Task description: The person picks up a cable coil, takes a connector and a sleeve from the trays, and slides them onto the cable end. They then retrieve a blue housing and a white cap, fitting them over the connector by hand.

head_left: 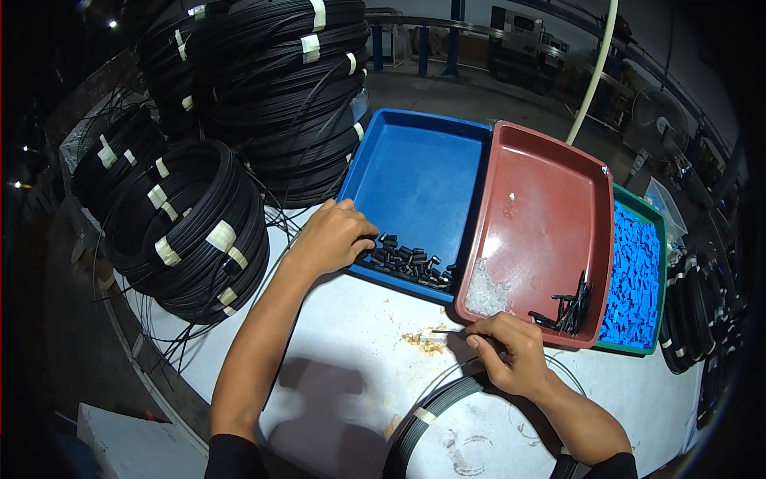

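My left hand (333, 233) reaches over the near left edge of the blue tray (423, 172), its fingers curled in a pinch beside a heap of small black plastic caps (407, 259). What sits between those fingertips is too small to make out. My right hand (511, 349) is closed on a thin black cable (448, 331), whose end points left over the white table. Below that hand lies a coil of black cable (415, 435), bound with pale tape.
A red tray (550, 211) holds clear plastic bits (485, 291) and black pieces (568, 307). Beside it, a green tray (661, 271) contains many blue parts (632, 279). Taped cable coils (287, 104) tower at the back left, with a smaller stack (191, 231) in front.
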`<state>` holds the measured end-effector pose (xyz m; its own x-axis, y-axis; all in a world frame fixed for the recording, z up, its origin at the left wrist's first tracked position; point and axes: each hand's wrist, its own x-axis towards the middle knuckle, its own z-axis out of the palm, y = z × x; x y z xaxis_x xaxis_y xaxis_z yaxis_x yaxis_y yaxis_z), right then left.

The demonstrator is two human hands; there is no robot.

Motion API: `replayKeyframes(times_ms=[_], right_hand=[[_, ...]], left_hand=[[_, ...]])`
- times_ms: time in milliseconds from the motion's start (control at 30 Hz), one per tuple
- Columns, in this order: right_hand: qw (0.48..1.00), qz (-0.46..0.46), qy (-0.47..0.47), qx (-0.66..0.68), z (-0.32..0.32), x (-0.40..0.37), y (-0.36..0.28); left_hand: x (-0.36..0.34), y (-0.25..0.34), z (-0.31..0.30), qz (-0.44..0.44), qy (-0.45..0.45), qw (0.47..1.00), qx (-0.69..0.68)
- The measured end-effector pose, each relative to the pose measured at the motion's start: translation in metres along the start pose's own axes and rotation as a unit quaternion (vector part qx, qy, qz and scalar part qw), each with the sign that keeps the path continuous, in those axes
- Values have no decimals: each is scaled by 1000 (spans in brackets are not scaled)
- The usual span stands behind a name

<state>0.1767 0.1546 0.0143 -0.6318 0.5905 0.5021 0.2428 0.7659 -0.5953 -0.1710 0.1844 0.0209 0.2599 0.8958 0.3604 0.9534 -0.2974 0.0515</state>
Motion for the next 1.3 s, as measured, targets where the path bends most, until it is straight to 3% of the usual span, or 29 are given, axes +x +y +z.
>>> replayKeyframes(times_ms=[100, 167, 300, 400, 533, 600, 633, 667, 733, 767, 900, 933, 1000, 1033, 1067, 1133, 1167, 1233, 1267, 1300], right_hand=[[1000, 7, -5, 3, 0, 0, 1], [1000, 5, -5, 8, 1, 0, 1], [1000, -1, -19, 6, 1, 0, -2], [999, -8, -48, -9, 2, -3, 0], [994, -28, -99, -38, 2, -9, -2], [983, -49, -156, -89, 2, -12, -3], [981, -30, -174, -85, 1, -12, -5], [981, -30, -167, -90, 1, -13, -5], [986, -2, -156, -59, 4, -15, -1], [986, -10, -160, -51, 4, -16, 1], [984, -11, -170, -55, -12, -27, 5], [991, -15, -130, -39, -16, -31, 4], [999, 20, -33, -38, -26, -42, 4], [997, 38, -18, -63, -36, -47, 3], [996, 61, 7, -59, -44, -54, 6], [978, 207, 27, -2, -66, -63, -12], [979, 197, 54, 3, -72, -71, -9], [976, 204, 72, 5, -81, -83, -4], [973, 213, 87, -8, -83, -89, -2], [971, 210, 114, 1, -82, -94, 4]], left_hand=[[2, 1, 6, 13, -2, 1000, 5], [4, 3, 4, -37, -34, 999, 1], [5, 2, 4, -58, -47, 996, -41], [4, 3, 5, -47, -29, 998, -39], [4, 8, 6, -100, 31, 984, -143], [5, 15, 2, -178, 57, 910, -369], [6, 14, 9, -147, 88, 867, -467], [6, 21, 11, -140, 88, 869, -466], [6, 53, 0, -142, 131, 746, -638], [5, 62, -1, -143, 125, 734, -652], [5, 107, 2, -87, 126, 578, -801], [6, 122, 2, -81, 121, 577, -804], [8, 150, 3, -75, 151, 494, -853], [9, 162, 6, -65, 150, 483, -860], [11, 170, 14, -50, 143, 486, -861], [12, 189, 24, -35, 126, 496, -858], [11, 198, 28, -30, 120, 492, -862], [9, 217, 28, -61, 107, 559, -820], [9, 225, 29, -58, 100, 556, -823], [7, 233, 31, -55, 101, 610, -784]])
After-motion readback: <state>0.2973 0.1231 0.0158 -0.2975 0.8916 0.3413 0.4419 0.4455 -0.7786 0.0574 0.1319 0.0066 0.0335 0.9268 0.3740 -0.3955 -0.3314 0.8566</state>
